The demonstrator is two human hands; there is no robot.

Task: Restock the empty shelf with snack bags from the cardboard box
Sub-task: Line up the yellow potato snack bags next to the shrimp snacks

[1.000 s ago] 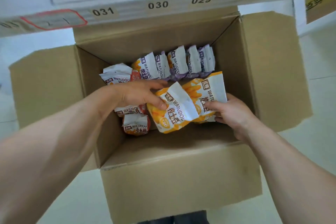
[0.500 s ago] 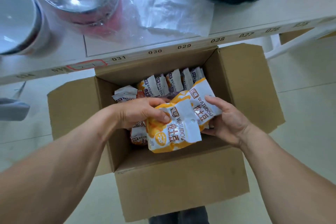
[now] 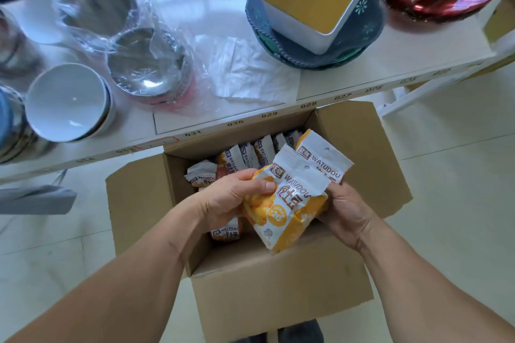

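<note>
Two snack bags [image 3: 289,203] overlap, rear mostly hidden; left hand [image 3: 234,198] & right hand [image 3: 345,211] grip them.

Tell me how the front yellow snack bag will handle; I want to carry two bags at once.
The front bag looks puffed and crinkled, so probably soft, yielding under the left hand fingers, and light for its bulk. Its glossy film may be slippery against the second bag, which the right hand grips. The contents are likely fragile if squeezed.

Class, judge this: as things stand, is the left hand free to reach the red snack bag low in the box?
Probably not: the left hand grips the yellow snack bag, which overhangs the red snack bag.
</note>
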